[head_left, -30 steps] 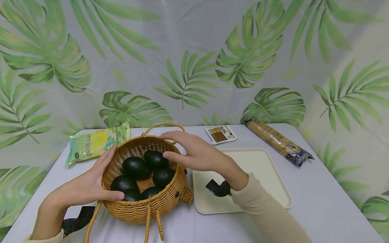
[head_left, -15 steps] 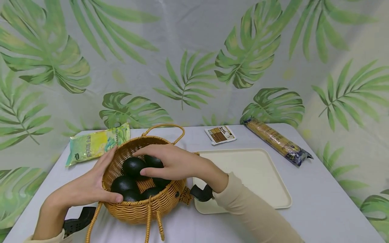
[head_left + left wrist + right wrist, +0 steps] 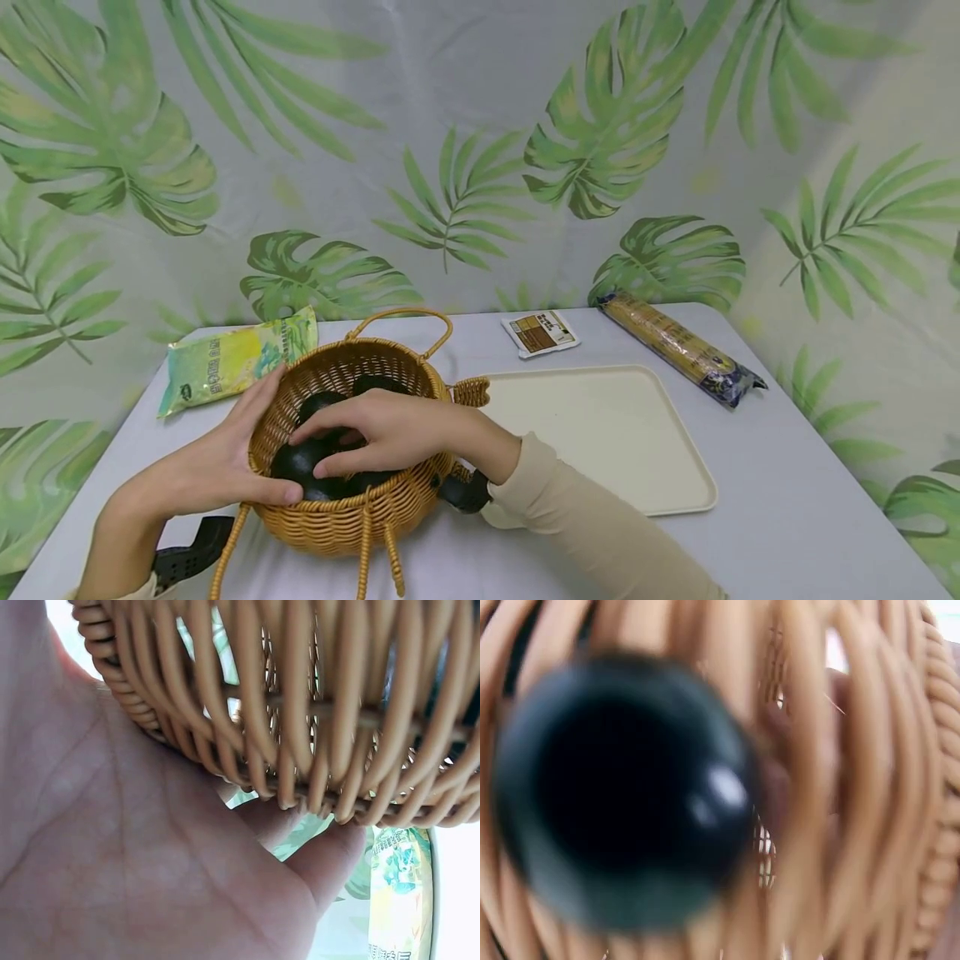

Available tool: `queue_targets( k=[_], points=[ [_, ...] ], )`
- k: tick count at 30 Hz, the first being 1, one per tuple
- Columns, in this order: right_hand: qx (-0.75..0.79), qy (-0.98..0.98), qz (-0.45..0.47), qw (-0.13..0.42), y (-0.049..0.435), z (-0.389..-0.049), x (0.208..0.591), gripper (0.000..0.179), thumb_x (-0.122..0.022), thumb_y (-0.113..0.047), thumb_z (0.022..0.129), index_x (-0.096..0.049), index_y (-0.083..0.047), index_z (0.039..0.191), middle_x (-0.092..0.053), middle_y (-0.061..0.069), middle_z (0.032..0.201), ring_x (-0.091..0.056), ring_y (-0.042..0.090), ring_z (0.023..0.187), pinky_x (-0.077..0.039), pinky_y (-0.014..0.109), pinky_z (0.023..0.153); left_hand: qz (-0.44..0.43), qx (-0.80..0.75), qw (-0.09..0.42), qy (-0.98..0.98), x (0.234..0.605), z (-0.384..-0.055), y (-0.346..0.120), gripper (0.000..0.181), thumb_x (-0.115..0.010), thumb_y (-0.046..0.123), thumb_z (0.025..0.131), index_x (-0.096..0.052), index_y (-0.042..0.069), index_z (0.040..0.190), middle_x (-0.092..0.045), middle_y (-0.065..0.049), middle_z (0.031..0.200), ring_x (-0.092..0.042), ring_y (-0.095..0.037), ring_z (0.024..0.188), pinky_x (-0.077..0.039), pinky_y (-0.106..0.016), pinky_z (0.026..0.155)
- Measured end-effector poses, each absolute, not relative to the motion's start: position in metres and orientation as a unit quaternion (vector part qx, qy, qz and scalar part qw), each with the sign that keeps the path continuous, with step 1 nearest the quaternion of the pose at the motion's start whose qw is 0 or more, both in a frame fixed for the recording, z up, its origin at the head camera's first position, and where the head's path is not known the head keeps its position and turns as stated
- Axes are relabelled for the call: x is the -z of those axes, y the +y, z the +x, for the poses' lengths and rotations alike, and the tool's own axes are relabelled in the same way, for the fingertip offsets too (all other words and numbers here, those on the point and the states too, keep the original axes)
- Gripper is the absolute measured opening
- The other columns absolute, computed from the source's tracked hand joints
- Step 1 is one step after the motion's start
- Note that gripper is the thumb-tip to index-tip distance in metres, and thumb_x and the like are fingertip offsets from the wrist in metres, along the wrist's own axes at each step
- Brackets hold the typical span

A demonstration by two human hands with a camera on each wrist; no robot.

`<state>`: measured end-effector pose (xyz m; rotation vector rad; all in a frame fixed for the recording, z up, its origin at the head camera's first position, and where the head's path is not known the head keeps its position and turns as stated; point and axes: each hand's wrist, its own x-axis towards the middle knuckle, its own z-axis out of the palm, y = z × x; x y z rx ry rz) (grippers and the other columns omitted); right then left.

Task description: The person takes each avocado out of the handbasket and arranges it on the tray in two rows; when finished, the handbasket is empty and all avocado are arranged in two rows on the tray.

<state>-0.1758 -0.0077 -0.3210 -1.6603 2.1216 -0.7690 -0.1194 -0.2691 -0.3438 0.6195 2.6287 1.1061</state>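
Note:
A wicker basket (image 3: 352, 521) stands at the front left, with several dark green avocados (image 3: 297, 467) inside. At its left side, my left hand (image 3: 198, 467) holds the basket, thumb over the near rim and fingers along the outer wall. The palm (image 3: 150, 847) is against the weave in the left wrist view. My right hand (image 3: 386, 429) reaches in over the right rim, and its thumb and fingertips are at the front-left avocado. Its other fingers and part of the avocados are hidden. A shiny black bead eye (image 3: 622, 795) on the wicker wall fills much of the right wrist view.
A cream tray (image 3: 600, 383) lies right of the basket. Behind are a yellow-green packet (image 3: 240, 358), a small white-brown sachet (image 3: 542, 333) and a long noodle-like pack (image 3: 678, 346). The basket has a raised handle (image 3: 401, 312) and a wicker tail-like piece (image 3: 471, 392).
My right hand has moved left and toward me, from the basket's right rim, across the avocados, to the front-left one. The left hand and the basket have stayed in place.

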Motion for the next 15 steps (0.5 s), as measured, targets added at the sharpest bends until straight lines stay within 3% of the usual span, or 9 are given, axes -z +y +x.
queue_targets(
  k=[3,5,10,15],
  points=[
    [0.248,0.747,-0.594,0.165,-0.012,-0.175,0.324,0.045,-0.064,-0.027,0.104,-0.058,-0.012,0.146,-0.067,0.002,0.129,-0.058,0.001,0.086,-0.045,0.009,0.081,0.211,-0.376,0.111,0.895,0.344,-0.119,-0.268,0.134,-0.087,0.03,0.079,0.016,0.038,0.163,0.014,-0.018,0.171,0.005,-0.059,0.151,-0.023,-0.089,0.094],
    [0.235,0.749,-0.596,0.17,-0.014,-0.175,0.325,0.046,-0.063,-0.028,0.104,-0.057,-0.013,0.147,-0.067,0.001,0.127,-0.055,0.003,0.08,-0.043,0.01,0.079,0.211,-0.375,0.113,0.896,0.344,-0.119,-0.268,0.133,-0.087,0.03,0.08,0.016,0.038,0.163,0.015,-0.017,0.171,0.006,-0.059,0.152,-0.022,-0.089,0.094],
    [0.21,0.752,-0.592,0.201,-0.019,-0.174,0.327,0.046,-0.062,-0.031,0.105,-0.057,-0.018,0.148,-0.064,-0.006,0.136,-0.055,0.003,0.089,-0.043,0.01,0.087,0.209,-0.376,0.122,0.895,0.344,-0.119,-0.269,0.13,-0.085,0.03,0.083,0.017,0.037,0.163,0.016,-0.015,0.172,0.009,-0.058,0.152,-0.023,-0.088,0.093],
    [0.194,0.753,-0.586,0.227,-0.021,-0.174,0.328,0.04,-0.061,-0.03,0.105,-0.062,-0.019,0.144,-0.065,-0.01,0.139,-0.059,-0.007,0.103,-0.045,0.01,0.096,0.206,-0.376,0.122,0.895,0.344,-0.121,-0.27,0.129,-0.084,0.03,0.084,0.017,0.035,0.163,0.016,-0.013,0.172,0.009,-0.056,0.153,-0.023,-0.088,0.095]
  ],
)
